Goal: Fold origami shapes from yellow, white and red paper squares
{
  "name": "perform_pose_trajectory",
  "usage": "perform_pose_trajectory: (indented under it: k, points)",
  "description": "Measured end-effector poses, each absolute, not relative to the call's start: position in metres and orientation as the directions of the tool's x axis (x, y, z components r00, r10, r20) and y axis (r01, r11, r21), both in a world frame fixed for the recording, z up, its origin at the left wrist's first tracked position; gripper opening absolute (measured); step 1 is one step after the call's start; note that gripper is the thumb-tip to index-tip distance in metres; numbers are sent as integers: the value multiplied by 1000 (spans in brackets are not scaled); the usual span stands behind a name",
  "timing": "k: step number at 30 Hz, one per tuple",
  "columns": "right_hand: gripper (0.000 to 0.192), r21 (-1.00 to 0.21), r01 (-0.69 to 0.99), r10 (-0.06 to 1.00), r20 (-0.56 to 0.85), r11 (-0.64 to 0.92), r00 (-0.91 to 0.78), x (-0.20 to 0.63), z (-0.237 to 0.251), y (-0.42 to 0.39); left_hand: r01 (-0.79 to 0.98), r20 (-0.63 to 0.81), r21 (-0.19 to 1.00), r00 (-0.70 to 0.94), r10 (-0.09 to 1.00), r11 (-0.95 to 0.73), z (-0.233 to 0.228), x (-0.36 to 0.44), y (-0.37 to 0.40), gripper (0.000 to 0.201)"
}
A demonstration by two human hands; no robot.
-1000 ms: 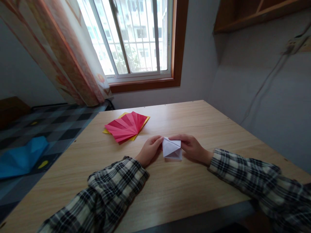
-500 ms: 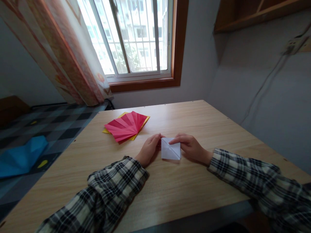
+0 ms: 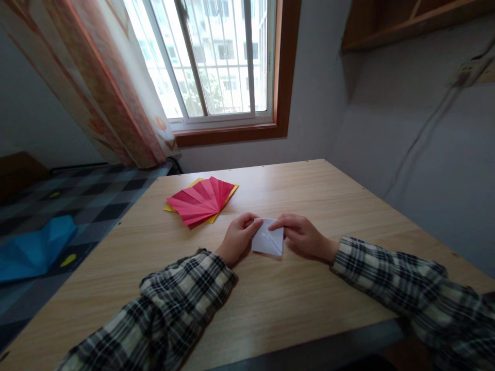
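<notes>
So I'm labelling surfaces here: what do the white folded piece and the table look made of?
The white folded piece, pinched between left hand and right hand, looks like thin matte paper: sharp creases, flat facets. The table looks like pale wood-grain laminate or veneer, with a low sheen; which of the two is unclear.

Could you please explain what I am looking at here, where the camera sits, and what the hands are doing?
The camera is worn on a person's head and looks forward and down, so the two plaid-sleeved arms are that person's own. The left hand and right hand pinch a small folded white paper from either side, low over a wooden table. Further back on the table lies a red pleated paper fan on a yellow sheet. Behind are a window and a curtain; something blue lies on the checkered surface to the left.
</notes>
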State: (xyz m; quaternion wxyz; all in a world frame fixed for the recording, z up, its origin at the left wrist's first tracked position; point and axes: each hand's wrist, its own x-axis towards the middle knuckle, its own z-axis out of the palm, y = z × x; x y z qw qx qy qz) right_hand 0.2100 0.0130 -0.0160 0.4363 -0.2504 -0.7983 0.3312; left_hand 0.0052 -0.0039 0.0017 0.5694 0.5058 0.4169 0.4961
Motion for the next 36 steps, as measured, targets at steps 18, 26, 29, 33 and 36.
perform_pose_trajectory:
  k: [18,26,29,33,36]
  points:
    - [41,-960,-36,799,250,277,-547,210,-23,18,-77,107,992,30,994,-104,-7,0,2,39]
    - [44,-962,-74,781,258,265,-569,211,-24,17,-114,82,990,14,997,-80,-9,-1,3,38]
    - [41,-956,-37,801,263,290,-538,210,-23,16,-188,63,981,47,997,-53,-8,0,2,38]
    - [41,-960,-40,843,263,278,-470,209,-20,15,-288,47,958,153,987,-1,-6,2,1,47]
    - [40,-957,-51,851,279,287,-445,209,-20,16,-262,22,964,225,974,39,-4,2,-1,54]
